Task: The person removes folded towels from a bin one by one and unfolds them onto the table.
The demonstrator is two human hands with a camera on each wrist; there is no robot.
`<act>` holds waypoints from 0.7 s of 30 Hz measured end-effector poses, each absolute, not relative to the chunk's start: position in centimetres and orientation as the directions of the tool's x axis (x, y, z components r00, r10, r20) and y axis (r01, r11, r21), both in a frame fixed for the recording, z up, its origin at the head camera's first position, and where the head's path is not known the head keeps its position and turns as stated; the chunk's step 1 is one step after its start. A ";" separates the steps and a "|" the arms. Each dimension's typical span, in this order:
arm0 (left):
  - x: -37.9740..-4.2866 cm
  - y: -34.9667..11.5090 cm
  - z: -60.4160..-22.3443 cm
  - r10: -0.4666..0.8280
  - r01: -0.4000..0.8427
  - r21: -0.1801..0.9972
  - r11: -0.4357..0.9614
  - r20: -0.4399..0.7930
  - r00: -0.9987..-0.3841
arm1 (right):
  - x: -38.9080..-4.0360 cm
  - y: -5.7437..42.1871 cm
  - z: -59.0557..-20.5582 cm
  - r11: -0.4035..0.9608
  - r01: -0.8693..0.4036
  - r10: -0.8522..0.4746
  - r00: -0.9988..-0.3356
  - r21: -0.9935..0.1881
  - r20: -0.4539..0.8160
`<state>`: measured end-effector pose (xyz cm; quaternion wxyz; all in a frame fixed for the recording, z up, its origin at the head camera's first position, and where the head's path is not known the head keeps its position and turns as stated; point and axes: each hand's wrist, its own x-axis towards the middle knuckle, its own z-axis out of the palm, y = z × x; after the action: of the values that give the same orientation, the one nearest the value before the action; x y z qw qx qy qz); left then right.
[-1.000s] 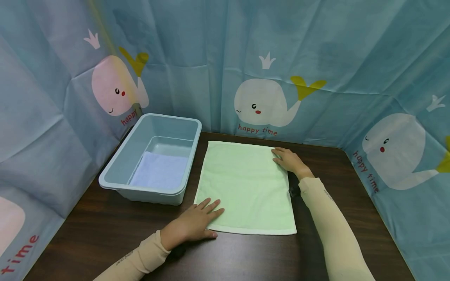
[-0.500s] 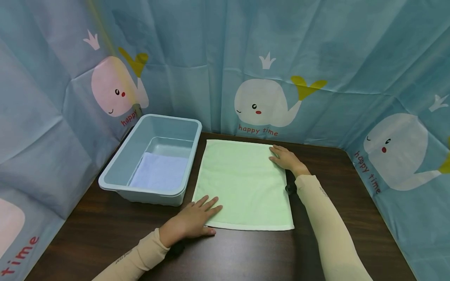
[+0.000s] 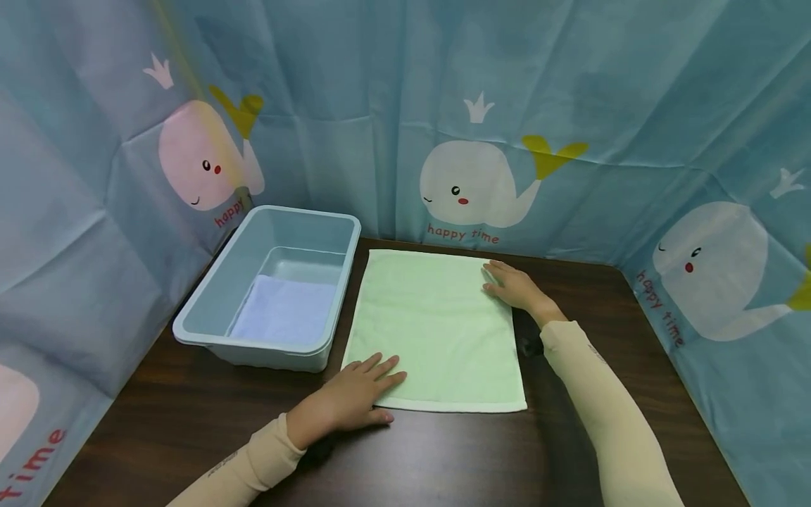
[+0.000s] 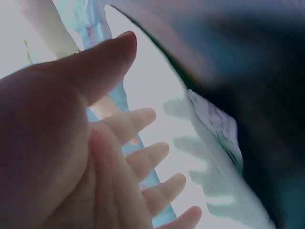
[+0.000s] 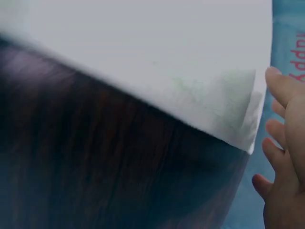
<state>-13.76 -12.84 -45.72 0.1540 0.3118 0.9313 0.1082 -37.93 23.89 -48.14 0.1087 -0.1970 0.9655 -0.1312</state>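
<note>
A pale green towel [image 3: 437,331] lies spread flat on the dark wooden table. My left hand [image 3: 356,393] is over its near left corner, fingers spread and straight, with the thumb past the near edge. In the left wrist view the fingertips [image 4: 162,183] cast shadows on the towel, and a small printed label [image 4: 217,119] shows at its edge. At the far right corner is my right hand [image 3: 516,287], fingers extended over the cloth. The right wrist view has this hand [image 5: 288,143] beside the towel's corner [image 5: 238,114]. Neither hand grips anything.
A light blue plastic basin [image 3: 272,346] stands left of the towel, close to its left edge. Inside it lies a flat lavender cloth [image 3: 285,310]. A blue curtain [image 3: 393,141] with whale prints surrounds the table's back and sides.
The green towel has slid slightly away from me and to the left. My right hand has moved a little the same way, while my left hand has stayed almost in place.
</note>
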 end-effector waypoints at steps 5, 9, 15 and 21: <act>-13.4 -12.1 -46.0 0.673 0.607 0.300 0.736 -0.227 -0.703 | -36.9 24.1 -48.2 0.873 -0.382 -0.447 -0.875 -0.302 -0.186; -13.1 -12.0 -45.8 0.674 0.602 0.308 0.737 -0.264 -0.690 | -36.8 24.5 -48.7 0.876 -0.393 -0.453 -0.868 -0.279 -0.203; -13.0 -11.6 -45.3 0.680 0.611 0.302 0.732 -0.254 -0.688 | -37.0 24.7 -48.7 0.879 -0.381 -0.447 -0.868 -0.288 -0.215; -13.6 -9.0 -45.6 0.727 0.708 0.168 0.686 -0.178 -0.663 | -37.0 24.2 -48.5 0.878 -0.398 -0.452 -0.873 -0.266 -0.185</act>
<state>-13.56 -8.98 -45.57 0.1158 0.3940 0.9108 0.0420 -37.01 24.24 -48.45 0.1214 -0.2209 0.9614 -0.1107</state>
